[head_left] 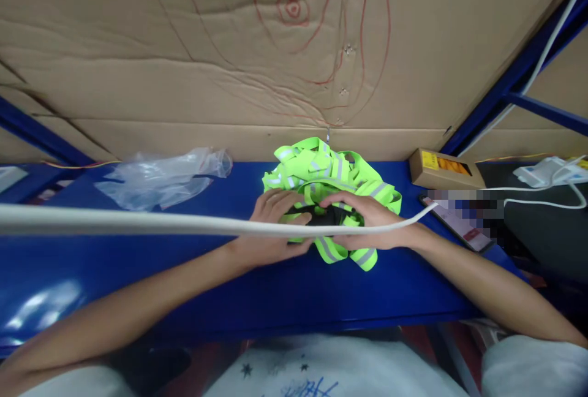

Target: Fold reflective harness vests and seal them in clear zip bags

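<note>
Both hands, the left hand [274, 220] and right hand [367, 220], clutch a neon reflective strap bundle [328, 170] mid-bench [138, 274]. A white cable [138, 223] crosses before them. Crumpled plastic bag [160, 179] lies left; cardboard box [444, 168] and phone [459, 219] right.

Head-worn view, forward and down, close over blue shelf [138, 274].

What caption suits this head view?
Left hand and right hand grip a bundle of neon reflective straps on a blue table.
</note>
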Demonstrator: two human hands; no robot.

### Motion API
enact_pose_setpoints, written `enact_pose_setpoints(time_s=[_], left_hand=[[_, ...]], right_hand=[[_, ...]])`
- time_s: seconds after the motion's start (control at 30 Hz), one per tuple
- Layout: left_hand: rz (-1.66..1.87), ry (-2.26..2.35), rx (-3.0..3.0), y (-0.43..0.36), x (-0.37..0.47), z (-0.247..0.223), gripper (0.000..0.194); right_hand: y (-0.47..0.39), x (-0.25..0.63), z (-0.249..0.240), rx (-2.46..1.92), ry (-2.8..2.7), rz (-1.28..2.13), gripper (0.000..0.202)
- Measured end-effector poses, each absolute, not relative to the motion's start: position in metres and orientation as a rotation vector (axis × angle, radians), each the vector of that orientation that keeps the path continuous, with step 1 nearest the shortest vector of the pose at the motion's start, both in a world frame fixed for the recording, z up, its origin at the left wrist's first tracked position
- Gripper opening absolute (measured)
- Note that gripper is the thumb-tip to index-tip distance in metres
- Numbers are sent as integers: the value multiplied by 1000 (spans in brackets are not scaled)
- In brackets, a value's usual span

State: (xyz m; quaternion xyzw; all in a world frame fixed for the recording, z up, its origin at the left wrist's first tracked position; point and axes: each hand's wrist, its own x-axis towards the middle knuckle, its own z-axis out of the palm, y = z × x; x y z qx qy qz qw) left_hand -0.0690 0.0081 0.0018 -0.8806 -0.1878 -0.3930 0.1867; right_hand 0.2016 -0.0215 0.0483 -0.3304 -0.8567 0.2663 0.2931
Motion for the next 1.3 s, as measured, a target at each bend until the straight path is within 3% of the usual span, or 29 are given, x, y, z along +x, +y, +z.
enact_pose_setpoints(time_s=[0.13, 0.47, 0.57, 0.7, 0.83, 1.13, 1.3], left_hand=[[-1226, -576, -2639, 0, -63, -20, 63], [-1279, -594, -2838, -12, -53, -22, 43], [-1280, -627, -2862, -11, -54, -23, 36], [-1288, -597, -2829, -7, -55, -24, 37], [-1428, -391, -2805, -4, -52, -24, 41], [-1297, -565, -2686, 0, -64, -18, 33], [-1376, -783, -2501, 34, -96, -13, 31]], right_hand=[[-29, 211, 19, -850, -2134, 776, 61], [-36, 208, 14, -833, -2082, 877, 55], [-43, 202, 14, -813, -2195, 709, 57], [-48, 201, 14, -869, -2408, 227, 73], [-52, 204, 17, -975, -2579, -63, 65], [-58, 221, 47, -1005, -2590, -294, 48], [-43, 273, 58, -1203, -2354, -462, 52]])
